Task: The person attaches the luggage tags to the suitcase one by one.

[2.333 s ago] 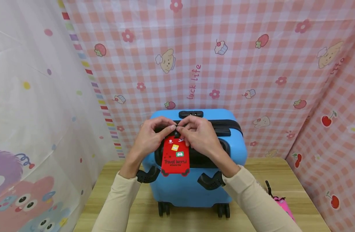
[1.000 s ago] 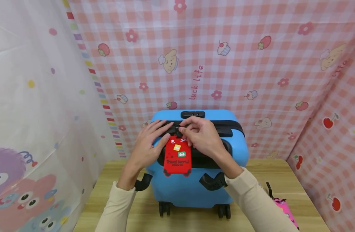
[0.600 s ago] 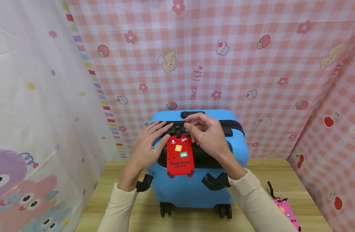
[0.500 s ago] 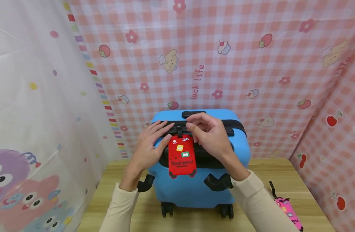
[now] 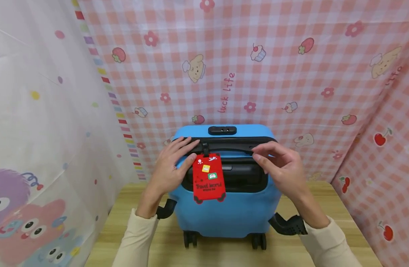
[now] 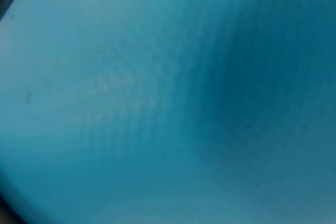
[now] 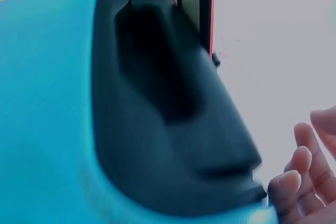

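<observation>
A blue suitcase stands upright, its black carry handle running along the top. A red luggage tag printed "Travel World" hangs by its black strap from the left part of this handle. My left hand rests on the suitcase's top left, fingers spread beside the strap. At the handle's right end is my right hand, fingers loosely bent with nothing between them. The right wrist view shows those fingertips close to the suitcase's dark recess. Blurred blue shell fills the left wrist view.
The suitcase stands on a wooden table. A pink checked curtain hangs right behind it, with a white patterned curtain on the left. A black combination lock sits on the suitcase's top.
My right hand has let go of the strap and moved right along the handle. Earlier, my left hand left the strap and settled flat. My right arm now hides the pink tag on the table.
</observation>
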`<state>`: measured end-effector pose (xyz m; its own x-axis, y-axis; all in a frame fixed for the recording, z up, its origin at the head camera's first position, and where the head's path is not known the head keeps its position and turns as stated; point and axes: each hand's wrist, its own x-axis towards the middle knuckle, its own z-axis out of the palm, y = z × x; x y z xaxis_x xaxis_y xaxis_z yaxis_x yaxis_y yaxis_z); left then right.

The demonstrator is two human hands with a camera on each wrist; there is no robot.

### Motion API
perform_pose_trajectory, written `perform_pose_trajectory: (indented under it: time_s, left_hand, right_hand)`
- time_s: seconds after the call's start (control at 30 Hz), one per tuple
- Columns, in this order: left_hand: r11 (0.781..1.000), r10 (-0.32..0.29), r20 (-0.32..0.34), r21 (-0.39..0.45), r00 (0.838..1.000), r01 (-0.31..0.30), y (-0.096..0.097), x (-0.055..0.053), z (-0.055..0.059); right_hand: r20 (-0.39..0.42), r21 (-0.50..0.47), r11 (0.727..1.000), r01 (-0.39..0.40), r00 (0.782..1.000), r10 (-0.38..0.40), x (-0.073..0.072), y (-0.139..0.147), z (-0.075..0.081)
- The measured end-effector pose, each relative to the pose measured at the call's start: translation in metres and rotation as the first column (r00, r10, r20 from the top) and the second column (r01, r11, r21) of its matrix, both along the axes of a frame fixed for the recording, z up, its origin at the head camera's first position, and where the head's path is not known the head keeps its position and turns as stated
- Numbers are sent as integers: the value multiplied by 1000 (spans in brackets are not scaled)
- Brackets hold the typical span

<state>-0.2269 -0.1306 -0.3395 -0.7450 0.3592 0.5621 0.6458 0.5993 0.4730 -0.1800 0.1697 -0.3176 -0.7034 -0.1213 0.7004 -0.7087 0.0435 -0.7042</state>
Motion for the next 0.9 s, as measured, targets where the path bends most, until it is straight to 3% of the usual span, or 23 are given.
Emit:
perform_pose_trajectory:
  time_s: [0.13, 0.23, 0.47, 0.7, 0.9]
  left_hand:
    - [1000, 8, 2, -7, 1000, -8, -1, 0, 0]
    - [1000, 14, 10, -9, 1000, -14, -1, 0, 0]
    - [1000, 22, 14, -13, 1000, -22, -1, 1, 0]
    - [1000, 26, 16, -17, 1000, -26, -1, 2, 1]
    - [999, 31, 12, -22, 999, -31, 0, 1, 1]
  right_hand:
    - [-68, -100, 992, -73, 996, 66, 3, 17, -9]
    - [-78, -124, 992, -32, 997, 22, 5, 31, -15]
    - [43, -34, 992, 121, 992, -120, 7, 70, -34]
    - [130, 74, 966, 248, 958, -256, 8, 106, -65]
    - [166, 117, 967, 227, 955, -244, 11, 134, -90]
